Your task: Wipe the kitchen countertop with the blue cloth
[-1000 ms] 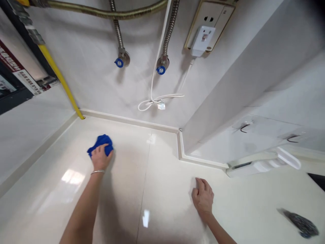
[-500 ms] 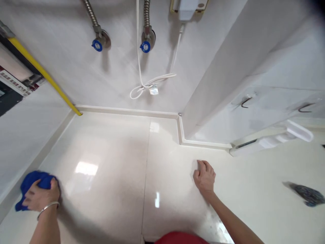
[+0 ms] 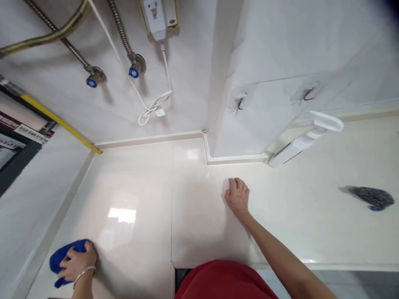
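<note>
The left hand point(image 3: 77, 261) is closed over a blue cloth point(image 3: 59, 257), fingers bent across its top and thumb along the 3 o'clock side. The cloth lies bunched on the white counter point(image 3: 140, 178), at 8 o'clock from the centre of the view, near the left wall point(image 3: 59, 178). A bangle point(image 3: 84, 275) circles that wrist.

The right hand point(image 3: 237, 194) rests on the counter between 4 and 5 o'clock, fingers curled, tips toward 12. How tightly they close, and whether they have hold of anything, I cannot tell. A thin seam point(image 3: 172, 187) crosses the counter between the hands, and a red garment point(image 3: 224, 282) shows between 5 and 6 o'clock at the near edge.

Well apart from the right hand, at its 3 o'clock, lies a dark bundle point(image 3: 372, 197). At its 2 o'clock, a long white tool point(image 3: 304, 143) touches the end of the skirting point(image 3: 156, 139), tilted. Above that, two hooks point(image 3: 240, 102) are fixed to the wall.

From the centre again: a tied white cord point(image 3: 156, 107) and two blue-capped taps point(image 3: 134, 71) at 10 o'clock, a plug point(image 3: 156, 25) at 11, and a yellow pipe point(image 3: 62, 125) at 9, sloping down to the corner.
</note>
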The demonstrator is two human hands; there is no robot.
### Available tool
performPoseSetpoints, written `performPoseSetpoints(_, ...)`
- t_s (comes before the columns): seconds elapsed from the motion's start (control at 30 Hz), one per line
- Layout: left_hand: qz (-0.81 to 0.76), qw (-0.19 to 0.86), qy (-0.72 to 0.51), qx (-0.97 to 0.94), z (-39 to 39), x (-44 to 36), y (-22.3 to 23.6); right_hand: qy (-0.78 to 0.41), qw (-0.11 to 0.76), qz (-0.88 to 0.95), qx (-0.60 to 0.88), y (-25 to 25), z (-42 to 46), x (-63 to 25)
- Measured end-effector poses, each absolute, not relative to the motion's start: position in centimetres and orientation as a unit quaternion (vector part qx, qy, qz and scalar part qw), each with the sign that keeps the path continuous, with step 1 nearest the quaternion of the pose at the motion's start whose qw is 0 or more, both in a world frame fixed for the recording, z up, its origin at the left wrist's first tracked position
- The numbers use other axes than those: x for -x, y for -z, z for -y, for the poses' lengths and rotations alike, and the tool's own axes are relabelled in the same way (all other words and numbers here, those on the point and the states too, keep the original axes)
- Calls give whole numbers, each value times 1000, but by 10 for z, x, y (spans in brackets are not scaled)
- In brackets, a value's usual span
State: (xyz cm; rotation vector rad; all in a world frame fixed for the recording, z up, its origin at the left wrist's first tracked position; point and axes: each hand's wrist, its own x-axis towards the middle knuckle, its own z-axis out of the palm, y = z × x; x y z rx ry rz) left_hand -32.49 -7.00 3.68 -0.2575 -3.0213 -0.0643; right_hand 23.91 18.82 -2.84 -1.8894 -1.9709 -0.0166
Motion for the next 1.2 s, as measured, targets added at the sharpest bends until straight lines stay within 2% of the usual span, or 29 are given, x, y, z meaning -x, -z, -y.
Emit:
performPoseSetpoints(0.1,997,18,57,53,63,290,-48,0,214,706,675,27,-188,-239)
performPoseSetpoints(0.27,992,12,29,126,44,219,-59,-26,237,704,669,24,-187,-241)
performPoseSetpoints(0.6,921,-2,-34,388,64,100,-44,-63,272,709,648,23,-183,-246)
performPoseSetpoints(0.8,859,6,32,510,63,23,-27,-73,282,720,629,22,-183,-247)
performPoseSetpoints(0.97,815,4,90,572,53,-4,-21,-85,270,733,619,21,-183,-247)
performPoseSetpoints(1.2,799,-3,94,594,6,-23,-20,-88,261,747,606,18,-184,-244)
